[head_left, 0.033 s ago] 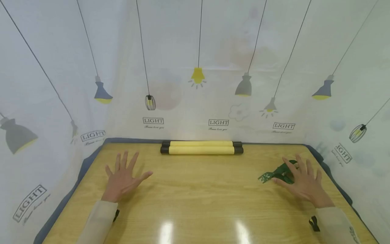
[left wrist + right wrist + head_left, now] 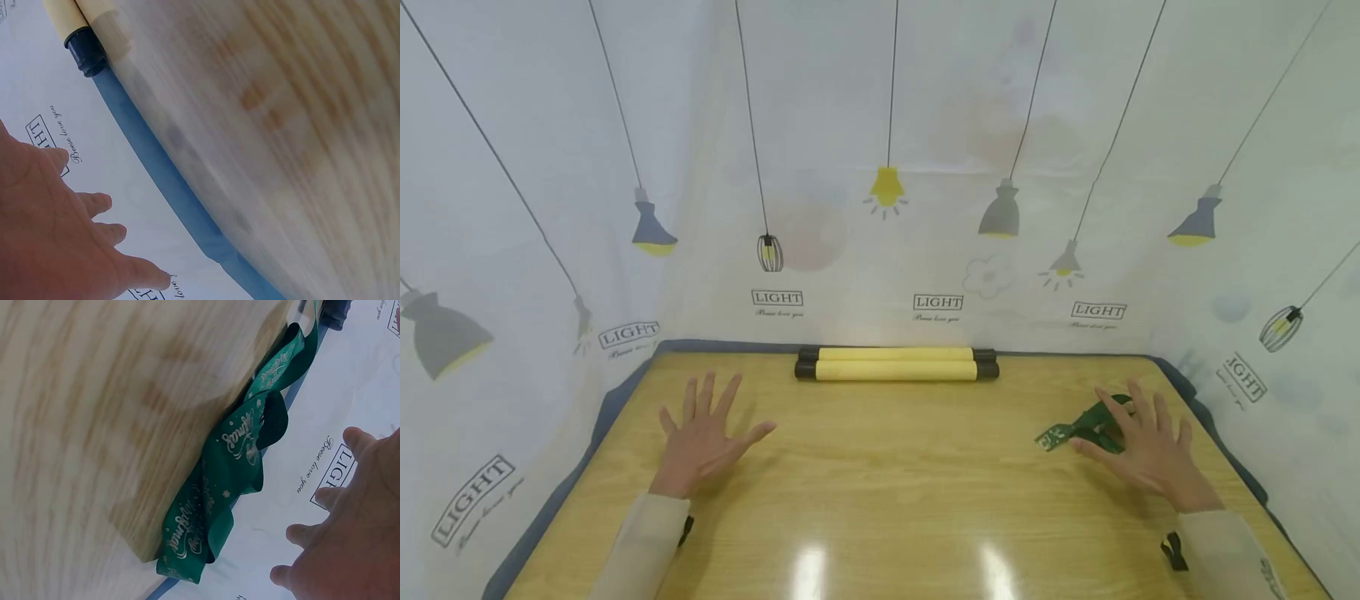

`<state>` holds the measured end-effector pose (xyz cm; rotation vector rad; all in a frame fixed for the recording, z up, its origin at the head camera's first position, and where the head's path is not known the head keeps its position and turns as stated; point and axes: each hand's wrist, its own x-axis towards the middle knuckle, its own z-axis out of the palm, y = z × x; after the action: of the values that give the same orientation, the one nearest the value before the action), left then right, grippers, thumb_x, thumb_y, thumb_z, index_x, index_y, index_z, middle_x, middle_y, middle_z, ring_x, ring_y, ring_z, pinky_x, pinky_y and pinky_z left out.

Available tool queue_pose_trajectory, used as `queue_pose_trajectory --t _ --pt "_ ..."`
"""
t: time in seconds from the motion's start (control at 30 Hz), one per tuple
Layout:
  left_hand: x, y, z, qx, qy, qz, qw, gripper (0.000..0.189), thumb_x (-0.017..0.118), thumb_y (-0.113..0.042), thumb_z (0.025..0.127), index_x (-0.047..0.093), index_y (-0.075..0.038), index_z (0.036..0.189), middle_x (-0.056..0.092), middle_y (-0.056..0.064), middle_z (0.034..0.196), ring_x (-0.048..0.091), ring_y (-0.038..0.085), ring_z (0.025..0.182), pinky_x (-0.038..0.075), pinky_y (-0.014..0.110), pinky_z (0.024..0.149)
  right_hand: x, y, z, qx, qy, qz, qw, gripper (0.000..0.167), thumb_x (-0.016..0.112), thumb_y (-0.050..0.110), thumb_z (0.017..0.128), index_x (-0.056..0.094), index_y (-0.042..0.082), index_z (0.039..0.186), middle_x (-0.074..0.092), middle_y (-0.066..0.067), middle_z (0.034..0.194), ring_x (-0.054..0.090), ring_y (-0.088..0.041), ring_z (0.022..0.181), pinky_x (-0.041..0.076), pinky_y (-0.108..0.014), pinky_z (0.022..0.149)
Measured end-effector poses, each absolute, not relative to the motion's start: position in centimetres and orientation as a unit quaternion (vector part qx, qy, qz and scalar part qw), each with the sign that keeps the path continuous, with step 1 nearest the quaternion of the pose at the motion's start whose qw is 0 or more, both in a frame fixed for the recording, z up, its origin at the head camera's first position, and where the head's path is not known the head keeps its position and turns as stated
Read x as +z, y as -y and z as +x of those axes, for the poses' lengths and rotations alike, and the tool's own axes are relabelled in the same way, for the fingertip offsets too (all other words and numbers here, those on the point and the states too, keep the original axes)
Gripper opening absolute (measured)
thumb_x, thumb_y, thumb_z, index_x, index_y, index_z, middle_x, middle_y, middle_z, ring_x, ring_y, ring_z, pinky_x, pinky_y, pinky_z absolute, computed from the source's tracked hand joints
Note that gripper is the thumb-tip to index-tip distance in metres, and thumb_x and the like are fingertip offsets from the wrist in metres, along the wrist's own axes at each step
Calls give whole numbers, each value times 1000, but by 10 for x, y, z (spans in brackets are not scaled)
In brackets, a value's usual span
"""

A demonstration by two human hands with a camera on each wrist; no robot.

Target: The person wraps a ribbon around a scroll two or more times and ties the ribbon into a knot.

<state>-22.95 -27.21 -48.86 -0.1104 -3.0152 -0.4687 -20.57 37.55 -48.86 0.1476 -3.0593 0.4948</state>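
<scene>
A green ribbon (image 2: 1093, 423) with pale printed lettering lies in loose folds on the right side of the wooden table (image 2: 880, 483). In the right wrist view the ribbon (image 2: 234, 447) shows its twists and the script on it. My right hand (image 2: 1153, 454) is spread above the ribbon, hiding part of it in the head view; nothing is gripped. On the left, my left hand (image 2: 703, 437) is held over the table with fingers spread and holds nothing. The left wrist view shows that hand (image 2: 56, 231) with its fingers apart.
Two yellow tubes (image 2: 895, 369) with black end caps lie side by side at the table's back edge. A pale sheet (image 2: 865, 100) printed with hanging lamps surrounds the table at the back and both sides. Blue edging (image 2: 572, 467) borders the tabletop.
</scene>
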Motion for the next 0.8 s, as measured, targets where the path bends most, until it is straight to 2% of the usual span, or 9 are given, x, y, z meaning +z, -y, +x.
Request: queue_pose_trajectory --t 0.17,0.33,0.43,0.57,0.73,0.8 --pt "-490 273 -230 -157 986 -37 32 104 48 -84 88 3 -31 166 -7 20 172 -11 50 156 -9 88 105 -489 -374 -206 165 985 51 17 96 58 69 93 9 31 166 -14 -23 171 -3 -68 147 1 -91 99" --pt "-488 272 -229 -167 985 -38 30 104 50 -82 89 3 -31 166 -5 21 172 -9 49 157 -6 88 106 -491 -373 -209 171 983 68 21 92 58 64 96 11 28 166 -9 -27 170 3 -69 146 6 -89 101" --pt "-487 272 -228 -170 984 -38 29 103 50 -81 89 3 -31 166 -4 21 172 -8 49 157 -3 87 107 -491 -373 -213 171 981 82 30 91 61 61 96 15 25 166 -2 -30 169 9 -68 145 11 -87 103" --pt "-486 270 -229 -172 984 -42 28 103 50 -80 90 4 -28 166 -2 23 172 -4 51 157 2 84 112 -494 -372 -216 168 978 111 48 91 69 55 93 24 19 164 15 -35 165 22 -66 142 20 -85 103" --pt "-486 262 -230 -189 981 -49 16 106 51 -81 89 7 -24 167 1 25 171 0 53 156 7 80 115 -497 -370 -218 183 970 149 63 87 76 41 91 32 10 160 28 -34 160 31 -64 138 21 -80 110" --pt "-486 258 -230 -197 979 -52 13 106 51 -81 89 8 -23 167 1 26 171 0 53 156 8 80 116 -498 -368 -217 188 967 159 69 85 78 36 91 34 9 159 31 -33 159 35 -63 137 26 -78 109"
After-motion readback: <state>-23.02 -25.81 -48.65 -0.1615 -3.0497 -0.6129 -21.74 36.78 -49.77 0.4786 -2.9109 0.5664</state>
